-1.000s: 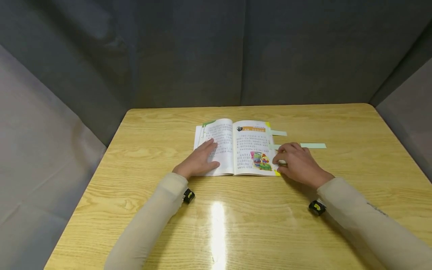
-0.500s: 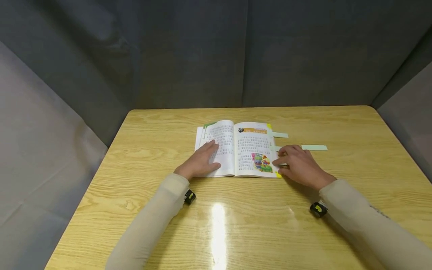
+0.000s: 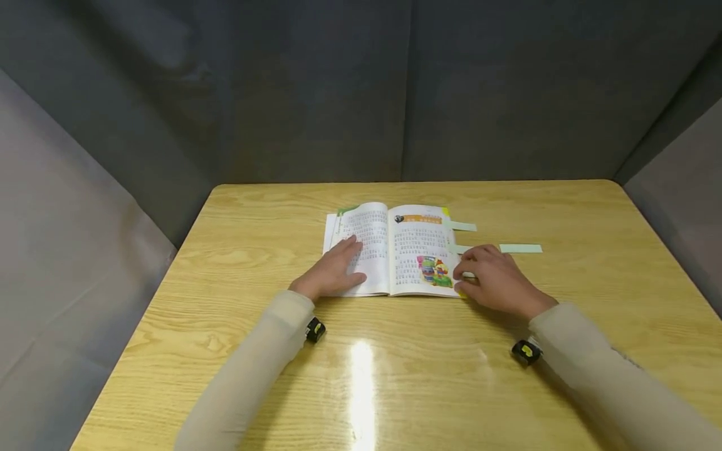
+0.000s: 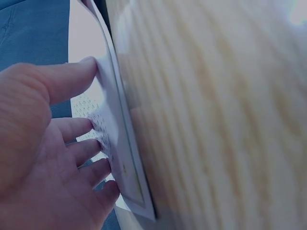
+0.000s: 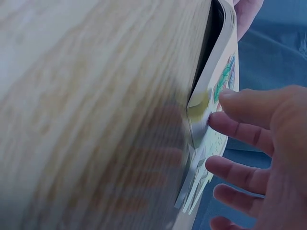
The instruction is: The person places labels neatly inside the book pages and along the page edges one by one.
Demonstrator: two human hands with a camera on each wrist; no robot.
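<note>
An open book (image 3: 414, 250) lies on the table, with printed text on both pages and a coloured picture low on the right page. My left hand (image 3: 333, 269) rests on the left page, its fingers stretched out and thumb spread; the left wrist view shows the fingertips on the paper (image 4: 98, 103). My right hand (image 3: 499, 279) is at the right page's lower outer edge, its fingertips touching the paper there. A small pale piece (image 3: 468, 274) shows between its thumb and forefinger. Pale green paper strips (image 3: 464, 226) stick out from the right page, one partly hidden by the hand.
A separate pale green strip (image 3: 520, 248) lies on the wooden table (image 3: 254, 219) right of the book, beyond the right hand. Dark grey fabric (image 3: 316, 94) hangs behind the table, with lighter panels at both sides.
The head view shifts slightly. The forefinger and thumb of my right hand move a little at the page edge; my left hand stays on the left page.
</note>
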